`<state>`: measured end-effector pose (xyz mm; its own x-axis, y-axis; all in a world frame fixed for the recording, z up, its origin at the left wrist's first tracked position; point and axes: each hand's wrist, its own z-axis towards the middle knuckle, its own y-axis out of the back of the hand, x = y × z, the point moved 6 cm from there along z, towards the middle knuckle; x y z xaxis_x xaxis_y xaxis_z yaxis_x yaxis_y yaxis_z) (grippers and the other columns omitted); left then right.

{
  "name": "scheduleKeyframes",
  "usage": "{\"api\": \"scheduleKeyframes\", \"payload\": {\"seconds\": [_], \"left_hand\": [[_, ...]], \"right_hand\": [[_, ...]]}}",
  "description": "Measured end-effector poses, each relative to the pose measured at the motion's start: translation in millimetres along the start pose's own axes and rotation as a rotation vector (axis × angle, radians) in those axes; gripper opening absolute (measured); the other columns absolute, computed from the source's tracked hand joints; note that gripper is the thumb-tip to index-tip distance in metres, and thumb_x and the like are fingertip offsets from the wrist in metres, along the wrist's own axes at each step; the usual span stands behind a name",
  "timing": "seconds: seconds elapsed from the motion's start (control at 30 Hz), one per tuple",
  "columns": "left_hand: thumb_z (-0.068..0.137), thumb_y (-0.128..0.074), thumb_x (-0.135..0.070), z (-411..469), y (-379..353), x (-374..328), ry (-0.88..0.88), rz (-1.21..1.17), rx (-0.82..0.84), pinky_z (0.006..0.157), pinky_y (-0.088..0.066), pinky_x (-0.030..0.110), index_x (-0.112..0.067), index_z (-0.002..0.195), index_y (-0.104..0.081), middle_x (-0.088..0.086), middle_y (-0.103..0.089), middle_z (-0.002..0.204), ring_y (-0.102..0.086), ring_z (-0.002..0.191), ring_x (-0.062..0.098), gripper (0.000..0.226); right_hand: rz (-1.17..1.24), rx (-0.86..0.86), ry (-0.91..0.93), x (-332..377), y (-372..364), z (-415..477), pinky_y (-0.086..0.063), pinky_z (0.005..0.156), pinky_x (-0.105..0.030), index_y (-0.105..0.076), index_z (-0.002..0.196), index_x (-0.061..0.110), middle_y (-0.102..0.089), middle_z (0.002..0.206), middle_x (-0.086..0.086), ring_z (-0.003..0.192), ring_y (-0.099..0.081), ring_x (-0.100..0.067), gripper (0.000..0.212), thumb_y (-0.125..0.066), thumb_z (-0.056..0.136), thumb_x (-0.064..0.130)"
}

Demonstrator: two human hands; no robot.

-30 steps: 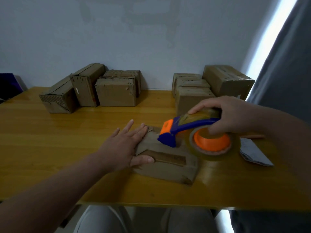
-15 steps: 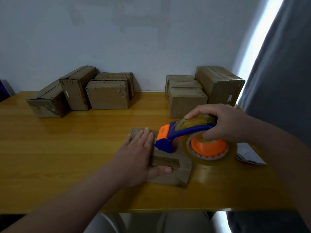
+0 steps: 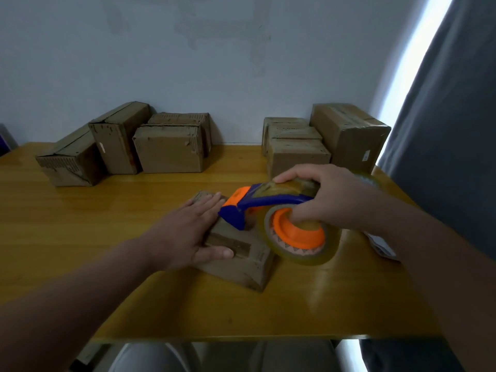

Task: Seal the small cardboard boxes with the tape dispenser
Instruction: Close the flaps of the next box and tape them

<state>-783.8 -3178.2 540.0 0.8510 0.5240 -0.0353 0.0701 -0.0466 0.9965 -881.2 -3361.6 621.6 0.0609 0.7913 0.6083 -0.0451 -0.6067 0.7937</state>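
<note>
1. The left hand [image 3: 185,234] lies flat on the small cardboard box [image 3: 241,267], fingers straight and together and thumb spread toward the near edge. It presses the box onto the counter [image 3: 80,237] and grips nothing.
2. The right hand [image 3: 330,197] is curled round the handle of the tape dispenser [image 3: 257,204], forefinger along the top and the other fingers tucked against the orange hub.
3. The dispenser's blue and orange nose sits on the box top just beside the left fingertips. Its tape roll [image 3: 298,251] hangs past the box's right edge, below the right hand.
4. Judged from this, one box is mid-seal: the nose is planted, but I cannot tell how much tape is laid. A darker strip by the left thumb may be the flap seam.
5. Beyond the left hand stands a group of boxes [image 3: 166,149] against the wall, and beyond the right hand a second group [image 3: 298,154]. Which of these are taped is not clear, so most of the job may remain.
6. After this pass, the tape needs cutting.
</note>
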Motion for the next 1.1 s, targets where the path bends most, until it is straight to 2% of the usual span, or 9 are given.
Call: {"api": "scheduleKeyframes", "payload": {"seconds": [0.1, 0.17, 0.23, 0.37, 0.47, 0.63, 0.8, 0.87, 1.1], "left_hand": [[0.053, 0.007, -0.096, 2, -4, 4, 0.012, 0.036, -0.003, 0.111, 0.008, 0.024, -0.02, 0.15, 0.01, 0.001, 0.011, 0.158, 0.013, 0.138, 0.003, 0.123], [0.053, 0.008, -0.096, 3, -5, 4, 0.011, 0.038, 0.006, 0.112, 0.009, 0.026, -0.019, 0.15, 0.009, 0.002, 0.01, 0.158, 0.01, 0.141, 0.005, 0.125], [0.052, 0.008, -0.096, 3, -4, 3, 0.015, 0.028, 0.019, 0.111, 0.01, 0.026, -0.019, 0.151, 0.009, 0.003, 0.01, 0.159, 0.012, 0.139, 0.004, 0.125], [0.053, 0.003, -0.094, 1, 0, -6, 0.089, 0.03, 0.023, 0.113, 0.009, 0.031, -0.018, 0.151, 0.009, 0.003, 0.011, 0.158, 0.01, 0.143, 0.01, 0.124], [0.056, -0.002, -0.094, 5, -5, -31, 0.101, 0.015, 0.003, 0.116, 0.007, 0.034, -0.015, 0.15, 0.009, 0.005, 0.012, 0.158, 0.009, 0.145, 0.013, 0.123], [0.059, -0.012, -0.092, 11, -10, -48, 0.147, 0.009, -0.059, 0.115, 0.005, 0.034, -0.015, 0.151, 0.007, 0.004, 0.011, 0.158, 0.007, 0.146, 0.014, 0.121], [0.049, 0.001, -0.097, 11, -10, -35, 0.13, 0.013, -0.085, 0.115, 0.004, 0.035, -0.02, 0.152, 0.004, 0.001, 0.008, 0.159, 0.005, 0.146, 0.013, 0.128], [0.045, 0.007, -0.098, 11, -8, -21, 0.103, 0.008, -0.074, 0.115, 0.003, 0.036, -0.023, 0.152, 0.001, 0.0, 0.007, 0.159, 0.003, 0.146, 0.013, 0.131], [0.05, -0.003, -0.098, 11, -5, -4, 0.043, -0.024, -0.028, 0.115, 0.0, 0.037, -0.034, 0.15, -0.008, 0.001, 0.005, 0.159, 0.001, 0.146, 0.016, 0.119]], "right_hand": [[-0.007, 0.055, -0.037, -19, 4, -19, -0.054, 0.063, -0.019, -0.054, 0.11, 0.047, -0.06, 0.095, 0.008, 0.075, -0.063, -0.011, 0.051, -0.076, 0.073, 0.022], [0.066, 0.03, -0.064, -30, 6, -29, -0.058, 0.071, -0.03, -0.055, 0.107, 0.048, -0.06, 0.101, 0.007, 0.082, -0.064, -0.015, 0.053, -0.077, 0.072, 0.015], [0.075, 0.0, -0.037, -36, 5, -34, -0.058, 0.069, -0.034, -0.056, 0.109, 0.048, -0.061, 0.098, 0.004, 0.078, -0.064, -0.016, 0.056, -0.078, 0.072, 0.013], [0.046, -0.051, 0.005, -40, 0, -35, -0.047, 0.055, -0.022, -0.054, 0.111, 0.047, -0.059, 0.087, 0.006, 0.061, -0.057, -0.008, 0.056, -0.077, 0.071, 0.014], [0.081, -0.075, 0.003, -46, -3, -37, -0.047, 0.055, -0.024, -0.054, 0.111, 0.045, -0.058, 0.088, 0.007, 0.063, -0.058, -0.012, 0.057, -0.077, 0.071, 0.011], [0.156, -0.126, 0.01, -50, -9, -43, -0.046, 0.052, -0.014, -0.054, 0.113, 0.04, -0.058, 0.094, 0.011, 0.068, -0.06, -0.002, 0.06, -0.077, 0.071, 0.004], [0.185, -0.157, 0.002, -42, -21, -35, -0.049, 0.056, -0.021, -0.053, 0.111, 0.044, -0.059, 0.1, 0.009, 0.072, -0.061, -0.007, 0.059, -0.077, 0.069, 0.011], [0.193, -0.177, 0.022, -34, -30, -29, -0.047, 0.052, -0.018, -0.053, 0.109, 0.044, -0.06, 0.095, 0.01, 0.069, -0.061, -0.005, 0.056, -0.076, 0.068, 0.013], [0.198, -0.215, 0.051, -21, -38, -23, -0.048, 0.05, -0.016, -0.052, 0.111, 0.043, -0.062, 0.088, 0.009, 0.07, -0.062, -0.002, 0.055, -0.075, 0.07, 0.014]]}}
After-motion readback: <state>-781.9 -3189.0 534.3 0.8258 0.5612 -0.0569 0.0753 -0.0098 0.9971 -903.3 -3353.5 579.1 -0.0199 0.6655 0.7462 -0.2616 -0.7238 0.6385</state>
